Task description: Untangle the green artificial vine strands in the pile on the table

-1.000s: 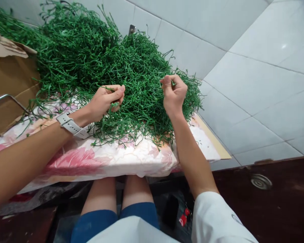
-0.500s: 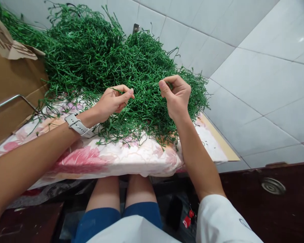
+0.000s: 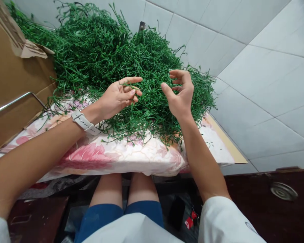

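A big tangled heap of thin green plastic-looking stems [image 3: 91, 50] with small tips lies in front of me. Over its front side, my left hand [image 3: 115, 98] pinches a short green stem [image 3: 126, 84] between thumb and fingers, with the index finger stretched out. My right hand [image 3: 181, 96] hovers above the heap's right part, thumb and fingers apart, and nothing shows in it. A gap separates the two hands. A white watch [image 3: 84, 122] is on my left wrist.
The heap rests on a floral cloth [image 3: 91, 157] covering the table. A cardboard box [image 3: 22, 81] with a metal rod [image 3: 12, 103] before it stands at left. White tiled wall [image 3: 255, 84] closes off the back and right. Loose stems lie near the cloth's front edge.
My right hand's fingers have opened from a pinch. The left hand's index finger has straightened while the thumb still presses on the stem. The view has shifted slightly.
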A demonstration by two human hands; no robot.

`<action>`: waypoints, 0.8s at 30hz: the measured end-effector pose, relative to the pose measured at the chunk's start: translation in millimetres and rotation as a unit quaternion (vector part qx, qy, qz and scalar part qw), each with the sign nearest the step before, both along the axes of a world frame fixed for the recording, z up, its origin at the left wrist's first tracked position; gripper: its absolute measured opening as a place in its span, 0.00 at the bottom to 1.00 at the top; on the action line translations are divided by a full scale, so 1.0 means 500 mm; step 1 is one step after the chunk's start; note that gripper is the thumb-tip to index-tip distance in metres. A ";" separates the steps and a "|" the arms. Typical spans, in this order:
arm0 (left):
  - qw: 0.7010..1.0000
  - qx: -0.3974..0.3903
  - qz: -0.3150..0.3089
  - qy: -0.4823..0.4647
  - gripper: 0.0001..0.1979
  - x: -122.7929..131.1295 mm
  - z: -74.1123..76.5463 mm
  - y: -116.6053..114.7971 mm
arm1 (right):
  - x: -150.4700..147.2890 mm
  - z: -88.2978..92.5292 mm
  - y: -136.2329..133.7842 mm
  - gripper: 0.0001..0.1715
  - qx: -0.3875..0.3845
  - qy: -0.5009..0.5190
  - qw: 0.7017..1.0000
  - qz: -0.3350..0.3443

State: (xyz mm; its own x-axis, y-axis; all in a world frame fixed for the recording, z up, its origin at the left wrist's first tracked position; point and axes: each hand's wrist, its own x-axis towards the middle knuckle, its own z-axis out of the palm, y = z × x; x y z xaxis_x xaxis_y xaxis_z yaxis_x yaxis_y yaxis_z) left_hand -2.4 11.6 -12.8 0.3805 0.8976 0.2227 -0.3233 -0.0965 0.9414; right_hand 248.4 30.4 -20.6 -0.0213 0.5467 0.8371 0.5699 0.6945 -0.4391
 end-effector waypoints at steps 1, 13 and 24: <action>1.000 0.007 0.002 -0.001 0.23 0.000 -0.004 0.002 | -0.007 0.004 -0.009 0.24 0.009 0.000 1.000 0.002; 0.998 0.016 0.050 -0.042 0.21 0.010 -0.016 0.004 | -0.109 0.004 -0.087 0.26 -0.189 -0.100 0.941 0.263; 0.998 0.034 0.044 0.005 0.18 0.011 -0.013 0.000 | -0.117 0.007 -0.077 0.22 -0.272 0.089 0.894 0.344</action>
